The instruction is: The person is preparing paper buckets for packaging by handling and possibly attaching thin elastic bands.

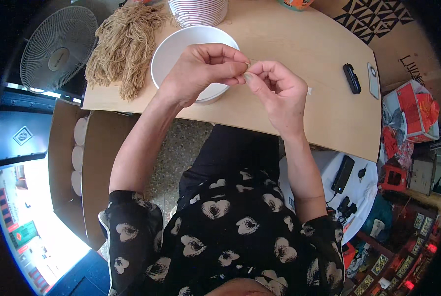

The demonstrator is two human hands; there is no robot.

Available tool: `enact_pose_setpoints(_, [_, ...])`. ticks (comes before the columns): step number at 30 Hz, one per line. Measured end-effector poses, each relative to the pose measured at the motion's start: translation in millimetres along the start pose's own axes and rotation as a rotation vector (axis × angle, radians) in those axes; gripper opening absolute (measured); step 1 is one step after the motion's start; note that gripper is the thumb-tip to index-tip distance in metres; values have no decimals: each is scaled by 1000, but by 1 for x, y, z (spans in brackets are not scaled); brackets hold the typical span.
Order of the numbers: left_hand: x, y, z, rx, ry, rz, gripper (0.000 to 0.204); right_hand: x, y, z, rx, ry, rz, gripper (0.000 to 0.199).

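Above the white bowl (pixel 173 47), my left hand (pixel 203 69) and my right hand (pixel 279 91) meet with their fingertips pinched together. A tiny tan bit shows between the fingertips, too small to name for certain. My left hand covers part of the bowl's opening, while my right hand is over the table just right of it. To the left of the bowl lies a thick bundle of tan yarn-like strings (pixel 124 49), its loose ends hanging toward the table's front edge.
A stack of white bowls (pixel 198 11) stands behind on the wooden table (pixel 329 108). A black object (pixel 351 79) lies at the right. Left are a fan (pixel 58 58) and an open carton (pixel 94 172); lower right, a white stool-like surface (pixel 363 197) carries black items.
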State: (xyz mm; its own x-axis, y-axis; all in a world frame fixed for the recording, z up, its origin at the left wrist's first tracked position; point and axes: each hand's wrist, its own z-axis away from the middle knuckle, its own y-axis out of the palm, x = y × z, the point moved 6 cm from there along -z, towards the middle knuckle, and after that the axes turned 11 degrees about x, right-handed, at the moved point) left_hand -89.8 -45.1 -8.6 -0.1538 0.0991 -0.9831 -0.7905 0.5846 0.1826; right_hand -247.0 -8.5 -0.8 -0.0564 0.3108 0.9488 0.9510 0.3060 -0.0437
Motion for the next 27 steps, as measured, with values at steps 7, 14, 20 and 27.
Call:
enact_pose_setpoints(7, [-3, 4, 2, 4, -28, 37, 15, -7, -12, -4, -31, 148, -146, 18])
enact_pose_setpoints(14, [-4, 3, 3, 46, -21, -33, 16, -9, -3, -5, 80, 184, -205, 18])
enact_pose_setpoints(20, [-6, 6, 4, 26, 0, -49, 14, -11, -2, -4, 45, 135, -267, 13])
enact_pose_setpoints(27, [-7, 7, 4, 5, 47, -87, 13, -14, 1, 1, -62, 97, -295, 11])
